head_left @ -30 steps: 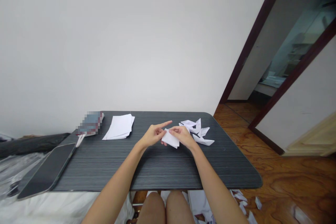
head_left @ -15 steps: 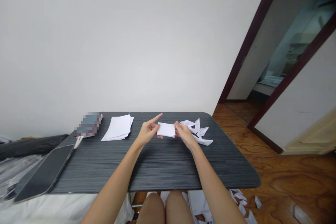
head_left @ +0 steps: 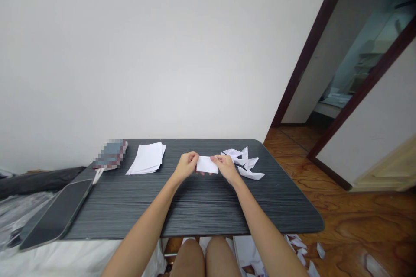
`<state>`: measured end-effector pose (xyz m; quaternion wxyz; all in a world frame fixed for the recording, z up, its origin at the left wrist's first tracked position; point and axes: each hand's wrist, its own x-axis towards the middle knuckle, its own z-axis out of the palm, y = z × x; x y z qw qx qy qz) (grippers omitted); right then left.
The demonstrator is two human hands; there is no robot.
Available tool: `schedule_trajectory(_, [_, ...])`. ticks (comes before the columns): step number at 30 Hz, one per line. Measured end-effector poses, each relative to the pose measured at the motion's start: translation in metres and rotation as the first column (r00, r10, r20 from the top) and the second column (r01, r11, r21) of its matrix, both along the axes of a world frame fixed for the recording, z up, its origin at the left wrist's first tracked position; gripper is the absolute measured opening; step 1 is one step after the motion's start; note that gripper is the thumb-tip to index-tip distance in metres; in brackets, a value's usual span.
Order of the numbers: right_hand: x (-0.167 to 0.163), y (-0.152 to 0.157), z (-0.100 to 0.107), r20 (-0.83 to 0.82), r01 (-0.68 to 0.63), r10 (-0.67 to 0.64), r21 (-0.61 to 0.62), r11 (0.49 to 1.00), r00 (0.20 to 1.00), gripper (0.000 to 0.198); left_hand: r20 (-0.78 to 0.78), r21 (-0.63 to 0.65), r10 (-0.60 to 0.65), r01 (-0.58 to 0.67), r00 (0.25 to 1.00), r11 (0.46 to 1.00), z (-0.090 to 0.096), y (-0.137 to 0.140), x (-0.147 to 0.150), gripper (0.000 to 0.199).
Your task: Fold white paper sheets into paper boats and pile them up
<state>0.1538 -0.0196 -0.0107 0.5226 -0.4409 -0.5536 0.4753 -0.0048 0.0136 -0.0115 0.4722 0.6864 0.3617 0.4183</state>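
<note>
Dark grey tabletop (head_left: pixel 204 212) lies beneath held paper (head_left: pixel 206 165), before a white wall (head_left: pixel 195 60).

- Folded paper (head_left: pixel 207 165) is showing plain white.
- Paper stack (head_left: pixel 147 159) is showing white too.
- Paper shapes (head_left: pixel 251 174) are showing white with greyish shading.
- Tabletop (head_left: pixel 201 212) is showing dark grey-black, fine paler streaks running sideways.
- Pixelated item (head_left: pixel 111 153) is showing blue-grey with dark red patches.
- Flat device (head_left: pixel 58 212) is showing dark grey, paler rim.
- Wall (head_left: pixel 195 60) is showing pale grey-white.
- Door frame (head_left: pixel 305 55) is showing dark reddish brown.
- Floor (head_left: pixel 341 220) is showing brown, darker wavy wood grain.
</note>
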Motion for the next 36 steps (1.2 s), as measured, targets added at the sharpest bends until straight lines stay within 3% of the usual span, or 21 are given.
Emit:
schedule_trajectory(4, [0.003,0.001,-0.003,-0.038,0.039,-0.039,-0.007,0.999,0.999,0.033,0.174,-0.091,0.058,-0.042,0.983,0.995,0.004,0.003,-0.001,0.021])
schedule_trajectory(6, [0.005,0.003,-0.005,-0.060,0.056,-0.055,0.005,0.998,0.997,0.034,0.207,-0.129,0.018,0.010,0.978,0.992,0.007,0.003,-0.002,0.025])
schedule_trajectory(12, [0.006,0.007,-0.010,-0.139,0.055,-0.054,-0.002,0.999,0.989,0.037,0.175,-0.037,-0.172,0.181,0.969,0.983,0.014,-0.005,-0.001,0.038])
schedule_trajectory(21, [0.011,0.006,-0.008,-0.173,-0.005,0.004,-0.010,1.000,0.985,0.036,0.080,0.068,-0.239,0.234,0.968,0.970,0.022,-0.008,-0.010,0.032])
schedule_trajectory(27, [0.017,0.007,-0.011,-0.094,-0.039,0.036,-0.030,0.999,0.995,0.034,0.057,0.036,-0.259,0.257,0.964,0.966,0.023,-0.008,-0.012,0.025])
schedule_trajectory(32, [0.016,0.005,-0.008,0.009,-0.064,0.064,-0.021,0.998,0.998,0.031,0.016,0.069,-0.205,0.203,0.979,0.977,0.020,-0.006,-0.011,0.023])
schedule_trajectory(36, [0.012,0.000,0.000,0.009,-0.043,0.042,0.160,0.986,0.999,0.034,-0.040,0.201,-0.029,0.036,0.999,0.979,0.015,-0.005,-0.010,0.023])
